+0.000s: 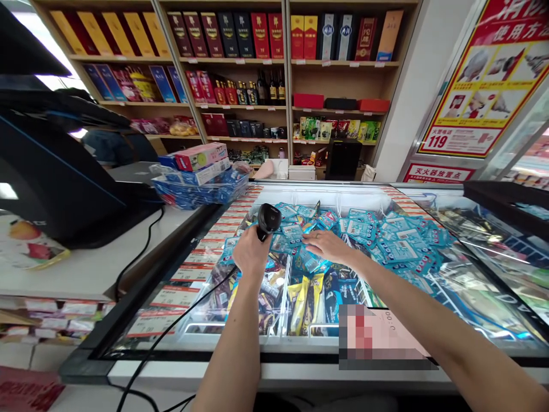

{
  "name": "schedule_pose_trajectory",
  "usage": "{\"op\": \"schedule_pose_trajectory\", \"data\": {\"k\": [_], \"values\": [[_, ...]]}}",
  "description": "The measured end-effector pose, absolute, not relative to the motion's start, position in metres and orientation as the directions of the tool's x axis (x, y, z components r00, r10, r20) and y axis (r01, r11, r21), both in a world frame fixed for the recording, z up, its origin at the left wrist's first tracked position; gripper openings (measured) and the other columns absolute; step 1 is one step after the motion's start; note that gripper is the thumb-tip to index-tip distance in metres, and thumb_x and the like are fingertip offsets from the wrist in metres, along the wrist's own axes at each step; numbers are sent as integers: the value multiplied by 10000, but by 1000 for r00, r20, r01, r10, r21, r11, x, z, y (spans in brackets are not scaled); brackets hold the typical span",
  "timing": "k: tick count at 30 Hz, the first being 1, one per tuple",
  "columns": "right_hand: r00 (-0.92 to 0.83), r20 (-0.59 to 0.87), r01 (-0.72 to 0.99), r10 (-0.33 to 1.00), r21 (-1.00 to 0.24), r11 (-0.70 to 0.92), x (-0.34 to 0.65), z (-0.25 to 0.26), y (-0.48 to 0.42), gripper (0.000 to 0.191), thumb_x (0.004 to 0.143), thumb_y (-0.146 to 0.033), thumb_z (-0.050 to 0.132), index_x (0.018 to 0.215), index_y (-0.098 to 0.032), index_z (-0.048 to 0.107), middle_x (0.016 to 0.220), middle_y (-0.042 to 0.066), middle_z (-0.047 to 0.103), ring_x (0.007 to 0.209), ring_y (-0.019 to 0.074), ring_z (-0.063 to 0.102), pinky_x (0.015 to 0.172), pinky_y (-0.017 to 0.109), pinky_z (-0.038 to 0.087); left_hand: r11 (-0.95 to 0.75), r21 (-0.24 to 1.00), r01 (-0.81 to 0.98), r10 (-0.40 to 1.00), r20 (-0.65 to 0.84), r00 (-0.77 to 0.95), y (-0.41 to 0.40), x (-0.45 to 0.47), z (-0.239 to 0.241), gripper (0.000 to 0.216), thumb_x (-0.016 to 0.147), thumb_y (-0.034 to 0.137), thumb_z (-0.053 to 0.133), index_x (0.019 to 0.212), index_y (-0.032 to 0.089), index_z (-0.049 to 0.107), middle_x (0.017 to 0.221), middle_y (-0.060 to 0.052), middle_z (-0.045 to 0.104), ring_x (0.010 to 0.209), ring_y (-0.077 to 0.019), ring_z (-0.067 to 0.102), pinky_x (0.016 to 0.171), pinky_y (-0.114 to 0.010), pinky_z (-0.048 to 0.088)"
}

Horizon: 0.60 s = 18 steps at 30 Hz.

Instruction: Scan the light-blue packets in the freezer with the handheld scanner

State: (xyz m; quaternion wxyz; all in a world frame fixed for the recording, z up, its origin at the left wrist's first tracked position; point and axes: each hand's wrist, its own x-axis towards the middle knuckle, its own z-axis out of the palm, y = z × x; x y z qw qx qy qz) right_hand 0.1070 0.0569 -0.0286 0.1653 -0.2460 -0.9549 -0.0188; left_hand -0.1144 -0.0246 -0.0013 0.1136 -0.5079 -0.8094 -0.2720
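My left hand (251, 252) is wrapped round the handle of a black barcode scanner (270, 218), whose head points away from me. A black cable hangs from it toward the front left. My right hand (328, 246) reaches over small blue packets (313, 262), its fingers stretched out and touching them; I cannot tell whether it pinches one. More blue packets (401, 243) lie spread in a heap on the right of the freezer's glass top. Some blue packets (291, 234) lie under and beside the scanner.
Beneath the glass, the chest freezer (300, 356) holds wrapped ice creams (306, 300) in white wire baskets. Price labels (171, 296) line its left side. A clear basket of boxes (189, 186) and a dark checkout screen (55, 154) stand left. Shelves with boxes and bottles (272, 88) stand behind.
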Motion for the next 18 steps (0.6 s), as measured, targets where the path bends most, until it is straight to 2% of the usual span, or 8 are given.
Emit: {"op": "schedule_pose_trajectory", "data": {"k": [4, 8, 12, 14, 16, 18], "values": [[-692, 356, 629, 628, -129, 766, 134, -34, 64, 316, 900, -376, 376, 1037, -217, 613, 1091, 55, 619, 1032, 176, 544, 887, 327, 404, 333, 329, 884, 757, 466, -458, -25, -112, -2, 392, 788, 513, 403, 1030, 238, 541, 983, -88, 620, 845, -250, 587, 633, -322, 403], [-533, 396, 755, 748, -176, 631, 145, -40, 67, 401, 893, -466, 329, 981, -190, 607, 965, 73, 635, 939, 183, 565, 820, 309, 423, 331, 320, 888, 768, 455, -451, -25, -110, -3, 391, 787, 512, 405, 1027, 239, 548, 965, -85, 623, 832, -248, 590, 628, -323, 408], [-416, 464, 840, 782, -132, 526, 138, -44, 63, 587, 825, -599, 352, 1141, -135, 523, 1075, 137, 585, 1032, 237, 506, 888, 364, 376, 332, 310, 891, 776, 447, -445, -25, -108, -4, 403, 789, 523, 398, 1043, 247, 544, 946, -82, 627, 822, -243, 589, 618, -313, 401], [-378, 463, 876, 802, -101, 472, 135, -47, 64, 644, 797, -632, 370, 1150, -116, 522, 1124, 168, 556, 1089, 270, 460, 925, 407, 337, 331, 304, 894, 778, 448, -440, -25, -107, -3, 413, 787, 533, 394, 1041, 245, 544, 947, -83, 626, 822, -244, 587, 617, -310, 394], [-375, 419, 884, 827, -107, 455, 136, -49, 68, 586, 803, -604, 394, 1091, -123, 566, 1125, 171, 554, 1104, 275, 445, 936, 413, 319, 328, 296, 897, 782, 448, -433, -25, -105, -2, 420, 786, 542, 391, 1037, 243, 546, 945, -79, 624, 822, -242, 585, 620, -308, 390], [-397, 376, 861, 837, -163, 482, 141, -50, 75, 503, 807, -548, 449, 1055, -132, 586, 1112, 150, 563, 1089, 254, 461, 937, 383, 321, 328, 286, 900, 789, 441, -427, -25, -103, -1, 428, 786, 548, 389, 1037, 241, 549, 946, -74, 621, 827, -239, 584, 626, -305, 389]]}}
